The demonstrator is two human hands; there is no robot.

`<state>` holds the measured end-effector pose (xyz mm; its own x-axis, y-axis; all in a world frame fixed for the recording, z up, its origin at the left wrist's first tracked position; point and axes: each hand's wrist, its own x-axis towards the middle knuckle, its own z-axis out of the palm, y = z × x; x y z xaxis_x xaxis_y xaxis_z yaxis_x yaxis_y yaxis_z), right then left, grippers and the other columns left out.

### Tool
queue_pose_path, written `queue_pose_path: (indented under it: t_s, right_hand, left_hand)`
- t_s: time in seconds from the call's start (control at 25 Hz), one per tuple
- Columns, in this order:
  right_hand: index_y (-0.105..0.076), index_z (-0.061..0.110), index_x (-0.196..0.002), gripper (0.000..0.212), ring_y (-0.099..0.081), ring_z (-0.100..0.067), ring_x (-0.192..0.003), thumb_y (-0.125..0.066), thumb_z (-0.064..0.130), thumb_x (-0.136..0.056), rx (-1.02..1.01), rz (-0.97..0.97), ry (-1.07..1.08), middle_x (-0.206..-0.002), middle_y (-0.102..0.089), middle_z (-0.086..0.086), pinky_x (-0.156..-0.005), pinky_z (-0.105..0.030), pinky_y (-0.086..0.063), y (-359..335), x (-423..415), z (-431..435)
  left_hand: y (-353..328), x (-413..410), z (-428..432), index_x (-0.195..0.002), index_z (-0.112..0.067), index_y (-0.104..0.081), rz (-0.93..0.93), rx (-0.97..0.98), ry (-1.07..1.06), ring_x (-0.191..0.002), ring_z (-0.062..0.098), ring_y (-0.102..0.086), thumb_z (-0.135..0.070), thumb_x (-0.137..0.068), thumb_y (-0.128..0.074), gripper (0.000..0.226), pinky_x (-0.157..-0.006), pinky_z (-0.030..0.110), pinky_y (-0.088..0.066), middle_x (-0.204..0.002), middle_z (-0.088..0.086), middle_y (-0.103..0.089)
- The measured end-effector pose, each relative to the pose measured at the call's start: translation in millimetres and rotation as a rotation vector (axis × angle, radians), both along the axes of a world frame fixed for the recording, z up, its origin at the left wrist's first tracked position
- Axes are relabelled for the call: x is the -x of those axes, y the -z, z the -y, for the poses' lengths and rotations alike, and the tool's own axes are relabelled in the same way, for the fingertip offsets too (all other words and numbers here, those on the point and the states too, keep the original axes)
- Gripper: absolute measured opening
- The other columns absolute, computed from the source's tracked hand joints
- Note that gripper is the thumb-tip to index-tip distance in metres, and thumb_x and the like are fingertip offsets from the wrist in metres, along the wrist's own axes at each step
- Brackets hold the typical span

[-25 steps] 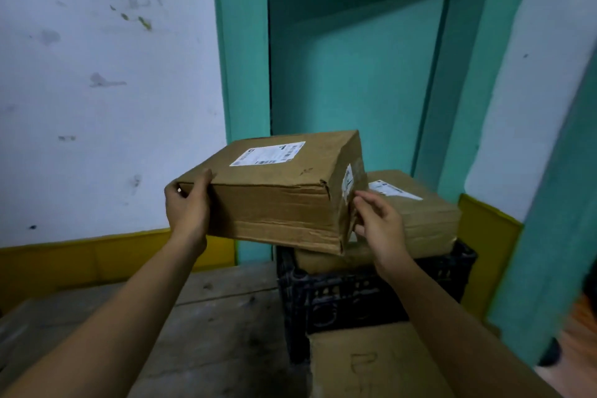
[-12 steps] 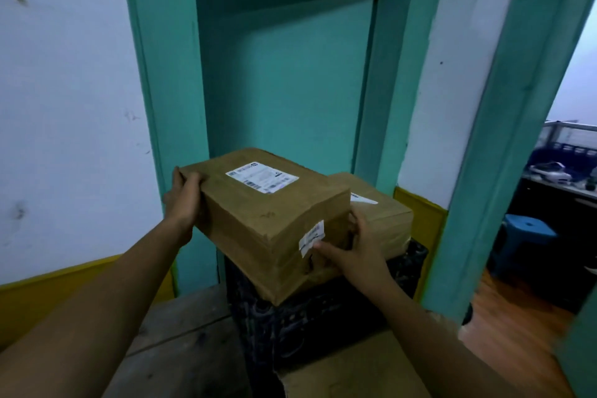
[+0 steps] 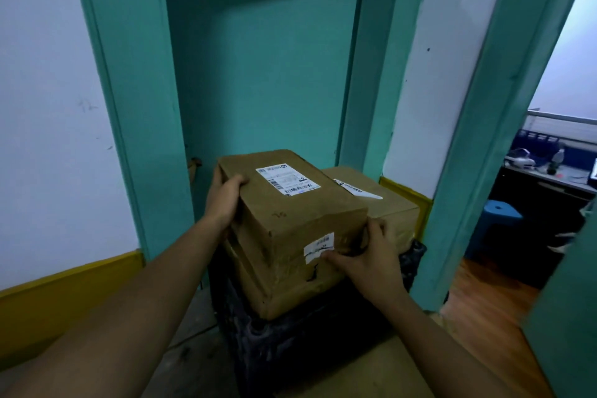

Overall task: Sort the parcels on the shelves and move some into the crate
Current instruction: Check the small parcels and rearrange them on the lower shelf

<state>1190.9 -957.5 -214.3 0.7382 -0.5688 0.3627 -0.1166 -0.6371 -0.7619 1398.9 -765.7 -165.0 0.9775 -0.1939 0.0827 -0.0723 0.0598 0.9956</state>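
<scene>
Black crate down low, and rising out of its top is the big brown parcel, with a second parcel just behind it to the right. Left hand clamps the far-left edge, thumb on top — right hand curls round the near-right corner, beside a small white label.

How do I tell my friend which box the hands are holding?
Find the teal alcove, then the black crate in front. The near box stands higher than the far box behind it. Only the near box is gripped by the left hand and right hand.
</scene>
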Motion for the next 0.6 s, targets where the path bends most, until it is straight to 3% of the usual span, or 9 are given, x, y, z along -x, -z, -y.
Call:
queue_pose_path:
  t_s: [0.16,0.32,0.44,0.6]
  right_hand:
    - [-0.043,0.031,-0.142,0.102,-0.044,-0.01,-0.131,-0.083,0.069,-0.056,0.024,0.026,-0.075,-0.152,-0.035,0.01,-0.106,-0.04,-0.046,-1.8,-4.8,17.3]
    - [-0.04,0.043,-0.134,0.088,-0.054,-0.007,-0.12,-0.081,0.07,-0.06,-0.071,0.001,-0.156,-0.139,-0.053,0.013,-0.102,-0.041,-0.051,-0.8,-10.2,24.1]
    - [-0.044,0.041,-0.135,0.094,-0.057,-0.005,-0.117,-0.072,0.084,-0.055,-0.043,0.005,-0.158,-0.135,-0.055,0.017,-0.098,-0.038,-0.053,6.1,-12.4,21.3]
    - [-0.048,0.034,-0.135,0.086,-0.055,-0.003,-0.109,-0.07,0.078,-0.064,-0.01,-0.016,-0.163,-0.133,-0.055,0.013,-0.09,-0.03,-0.049,2.8,-16.4,17.5]
  left_hand:
    - [-1.9,-2.4,6.2,-0.131,-0.037,-0.057,-0.009,0.01,-0.027,-0.111,0.025,-0.064,-0.04,-0.073,-0.061,0.058,-0.104,0.051,-0.05,-0.125,-0.002,-0.066]
    - [-1.3,-6.5,9.5,-0.126,-0.044,-0.059,-0.034,-0.029,-0.023,-0.109,0.025,-0.065,-0.043,-0.07,-0.063,0.056,-0.103,0.051,-0.051,-0.122,-0.003,-0.067]
    - [7.2,-9.2,2.8,-0.117,-0.052,-0.062,-0.064,-0.034,-0.027,-0.109,0.029,-0.067,-0.049,-0.066,-0.065,0.051,-0.101,0.053,-0.053,-0.123,0.0,-0.068]
    - [14.2,-7.7,-4.5,-0.132,-0.043,-0.058,-0.059,-0.052,-0.004,-0.103,0.054,-0.062,-0.042,-0.078,-0.066,0.055,-0.102,0.063,-0.048,-0.131,0.023,-0.063]
